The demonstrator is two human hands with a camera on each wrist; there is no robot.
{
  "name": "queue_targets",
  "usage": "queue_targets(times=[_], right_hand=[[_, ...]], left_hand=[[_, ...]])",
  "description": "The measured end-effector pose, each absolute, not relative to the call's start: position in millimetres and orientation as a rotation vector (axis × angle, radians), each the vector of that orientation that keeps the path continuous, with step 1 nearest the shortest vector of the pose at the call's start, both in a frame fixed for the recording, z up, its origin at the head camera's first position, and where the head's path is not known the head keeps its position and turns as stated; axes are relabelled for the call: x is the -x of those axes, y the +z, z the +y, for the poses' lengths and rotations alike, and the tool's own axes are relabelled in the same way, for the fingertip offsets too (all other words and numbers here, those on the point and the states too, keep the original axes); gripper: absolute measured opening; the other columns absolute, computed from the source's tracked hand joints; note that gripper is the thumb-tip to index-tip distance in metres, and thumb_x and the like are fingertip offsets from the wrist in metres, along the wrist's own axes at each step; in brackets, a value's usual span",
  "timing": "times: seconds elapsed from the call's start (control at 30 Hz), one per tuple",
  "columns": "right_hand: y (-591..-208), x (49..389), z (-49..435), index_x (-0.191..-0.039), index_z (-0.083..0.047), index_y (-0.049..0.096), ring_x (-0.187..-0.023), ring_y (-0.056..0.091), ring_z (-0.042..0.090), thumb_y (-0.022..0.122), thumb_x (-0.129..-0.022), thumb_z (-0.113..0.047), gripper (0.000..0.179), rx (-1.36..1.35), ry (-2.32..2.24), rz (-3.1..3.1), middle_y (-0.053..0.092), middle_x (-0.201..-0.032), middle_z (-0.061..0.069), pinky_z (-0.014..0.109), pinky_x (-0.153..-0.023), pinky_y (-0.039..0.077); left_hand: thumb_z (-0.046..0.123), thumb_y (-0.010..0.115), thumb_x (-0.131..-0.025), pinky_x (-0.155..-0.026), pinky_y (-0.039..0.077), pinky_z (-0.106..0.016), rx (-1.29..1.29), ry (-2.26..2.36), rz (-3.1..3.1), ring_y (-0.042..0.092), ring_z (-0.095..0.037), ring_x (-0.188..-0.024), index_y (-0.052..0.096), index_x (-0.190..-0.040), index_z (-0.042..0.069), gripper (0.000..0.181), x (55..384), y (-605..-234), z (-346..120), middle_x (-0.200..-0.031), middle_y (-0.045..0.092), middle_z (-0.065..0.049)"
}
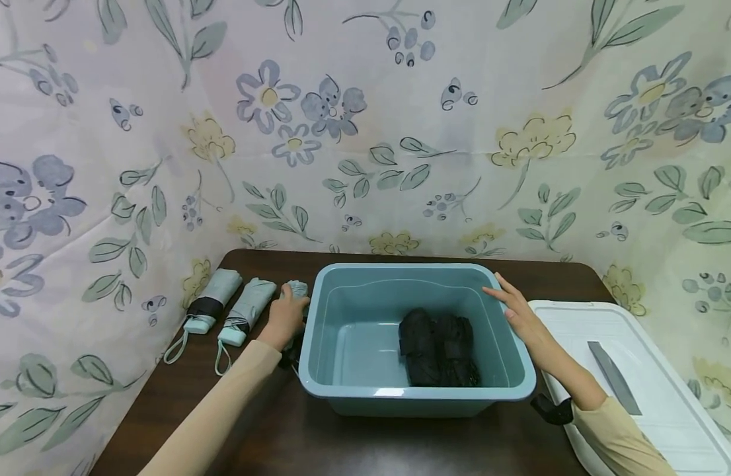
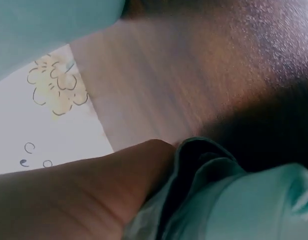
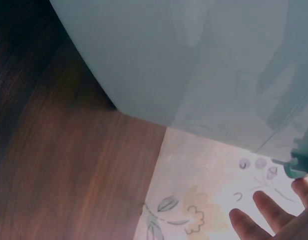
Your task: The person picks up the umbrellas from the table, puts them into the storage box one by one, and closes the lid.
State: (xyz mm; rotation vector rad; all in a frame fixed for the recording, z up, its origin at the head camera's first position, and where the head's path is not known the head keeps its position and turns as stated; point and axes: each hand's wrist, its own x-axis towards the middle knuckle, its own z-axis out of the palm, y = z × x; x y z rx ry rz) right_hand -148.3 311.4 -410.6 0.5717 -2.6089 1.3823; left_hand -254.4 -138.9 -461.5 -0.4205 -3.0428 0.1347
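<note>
Folded umbrella (image 1: 297, 288), long axis roughly front to back, is just left of the bin (image 1: 413, 406), clamped in the left hand (image 1: 285, 320), which hides its middle; near end unclear. Right hand (image 1: 525, 324): fingers apart.

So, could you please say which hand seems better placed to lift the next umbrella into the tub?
Probably the left hand: it grips a pale blue umbrella just left of the tub, while the right hand is across at the tub's right rim.
</note>
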Motion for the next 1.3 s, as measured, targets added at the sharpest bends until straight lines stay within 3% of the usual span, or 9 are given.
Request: queue_targets(times=[0.1, 0.3, 0.43, 0.57, 0.9, 1.1, 1.3], right_hand=[[-411, 147, 312, -0.142, -0.013, 0.037, -0.138, 0.005, 0.044, 0.027, -0.102, -0.028, 0.044, -0.582, 1.372, -2.618, 0.005, -0.156, 0.007, 0.077, -0.088, 0.014], [-409, 149, 313, -0.141, -0.014, 0.038, -0.138, 0.007, 0.043, 0.028, -0.101, -0.026, 0.043, -0.569, 1.37, -2.624, 0.006, -0.156, 0.005, 0.076, -0.089, 0.016], [-408, 151, 313, -0.141, -0.013, 0.038, -0.138, 0.007, 0.043, 0.027, -0.102, -0.027, 0.043, -0.583, 1.361, -2.628, 0.006, -0.156, 0.007, 0.076, -0.089, 0.017], [-407, 152, 313, -0.142, -0.012, 0.037, -0.138, 0.006, 0.044, 0.027, -0.102, -0.027, 0.044, -0.601, 1.352, -2.627, 0.005, -0.156, 0.008, 0.077, -0.088, 0.017], [-406, 151, 314, -0.142, -0.011, 0.037, -0.139, 0.004, 0.043, 0.027, -0.101, -0.028, 0.045, -0.586, 1.386, -2.626, 0.004, -0.156, 0.008, 0.077, -0.089, 0.014], [-408, 153, 315, -0.141, -0.011, 0.038, -0.139, 0.004, 0.041, 0.028, -0.101, -0.029, 0.045, -0.581, 1.394, -2.624, 0.005, -0.156, 0.005, 0.076, -0.09, 0.014], [-405, 153, 314, -0.141, -0.01, 0.038, -0.139, 0.006, 0.043, 0.028, -0.101, -0.029, 0.045, -0.583, 1.386, -2.625, 0.005, -0.156, 0.007, 0.077, -0.089, 0.015]], left_hand=[[0.025, 0.078, -0.074, -0.051, 0.049, -0.039, 0.414, 0.079, -3.089, 0.046, -0.039, -0.103, 0.061, -0.113, 0.014, 0.044, 258, -462, -140, -0.123, 0.039, -0.036], [0.027, 0.077, -0.075, -0.05, 0.048, -0.039, 0.34, -0.147, -3.178, 0.055, -0.03, -0.061, 0.056, -0.126, 0.01, 0.057, 266, -454, -149, -0.128, 0.031, -0.04], [0.028, 0.074, -0.078, -0.047, 0.045, -0.038, 0.328, -0.264, -3.234, 0.051, -0.026, -0.052, 0.055, -0.123, 0.011, 0.052, 267, -450, -158, -0.129, 0.025, -0.041], [0.025, 0.073, -0.077, -0.047, 0.041, -0.037, 0.317, -0.396, -3.247, 0.05, -0.027, -0.054, 0.057, -0.11, 0.013, 0.038, 267, -448, -165, -0.125, 0.025, -0.039], [0.026, 0.064, -0.083, -0.05, 0.037, -0.034, 0.3, -0.745, -3.254, 0.047, -0.027, -0.055, 0.05, -0.114, 0.014, 0.035, 264, -433, -187, -0.131, 0.011, -0.043], [0.028, 0.062, -0.084, -0.06, 0.041, -0.039, 0.284, -0.83, -3.212, 0.05, -0.037, -0.079, 0.051, -0.119, 0.016, 0.038, 260, -419, -196, -0.135, 0.01, -0.042], [0.031, 0.062, -0.085, -0.063, 0.043, -0.042, 0.293, -0.895, -3.19, 0.05, -0.041, -0.09, 0.05, -0.123, 0.016, 0.042, 255, -404, -202, -0.131, 0.019, -0.038]])
